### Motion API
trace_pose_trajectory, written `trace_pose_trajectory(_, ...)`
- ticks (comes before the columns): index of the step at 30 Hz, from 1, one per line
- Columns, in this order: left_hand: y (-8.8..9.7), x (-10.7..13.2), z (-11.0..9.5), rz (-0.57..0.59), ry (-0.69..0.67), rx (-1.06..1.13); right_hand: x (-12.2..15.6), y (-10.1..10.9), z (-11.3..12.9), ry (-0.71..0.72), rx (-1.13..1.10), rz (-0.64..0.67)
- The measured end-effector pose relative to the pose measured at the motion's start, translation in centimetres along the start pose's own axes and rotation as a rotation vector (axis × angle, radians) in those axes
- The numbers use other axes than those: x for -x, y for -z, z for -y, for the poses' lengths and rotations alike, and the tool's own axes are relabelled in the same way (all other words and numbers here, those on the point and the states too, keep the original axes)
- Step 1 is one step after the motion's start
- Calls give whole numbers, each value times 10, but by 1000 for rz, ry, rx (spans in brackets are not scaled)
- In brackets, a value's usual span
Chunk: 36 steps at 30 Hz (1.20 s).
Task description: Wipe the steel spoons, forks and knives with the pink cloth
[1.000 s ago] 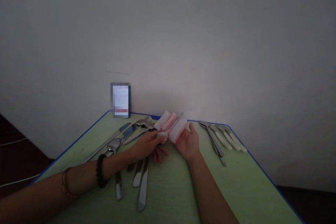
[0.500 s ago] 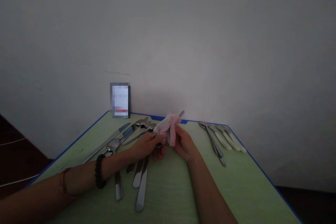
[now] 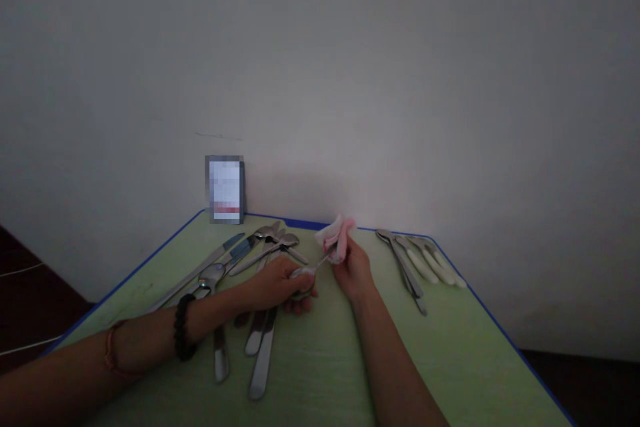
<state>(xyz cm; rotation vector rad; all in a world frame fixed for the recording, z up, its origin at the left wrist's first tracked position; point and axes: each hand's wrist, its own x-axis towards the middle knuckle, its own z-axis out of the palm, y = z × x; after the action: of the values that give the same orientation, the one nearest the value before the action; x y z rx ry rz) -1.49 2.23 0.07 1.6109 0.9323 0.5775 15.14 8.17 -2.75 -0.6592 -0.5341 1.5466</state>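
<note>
Between my hands is a metal spoon (image 3: 303, 282), its bowl gripped in my left hand (image 3: 280, 283) with the thumb on it. From there its thin neck runs up and right into a pink and white cloth (image 3: 336, 239). My right hand (image 3: 354, 268) is closed around that cloth, which wraps the handle and hides most of it. Under and beside my left forearm lie loose spoons (image 3: 212, 273) and knives (image 3: 263, 363), some overlapping. Part of that pile is hidden by my arm.
At the right lie metal spoons (image 3: 400, 267) beside several pieces of cutlery with white handles (image 3: 424, 265). A device with a lit, blurred screen (image 3: 225, 190) stands against the wall at the back left. The green table (image 3: 320, 360) has a blue edge.
The cloth has slid along the spoon away from its bowl, baring the neck. My hands are farther apart, the left one slightly lower. The whole view has shifted slightly.
</note>
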Motion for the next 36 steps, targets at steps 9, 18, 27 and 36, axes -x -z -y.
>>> trace_pose_trajectory(9,1,-3,0,-153,-9,101,18,-9,6,-107,174,261)
trace_pose_trajectory(18,-2,0,-4,-84,-12,-56,12,-8,3,-72,68,131)
trace_pose_trajectory(27,-1,0,-5,-57,-17,-20,8,-4,5,-5,39,102)
trace_pose_trajectory(36,0,-1,-3,-65,-28,-63,15,-9,3,-75,146,202)
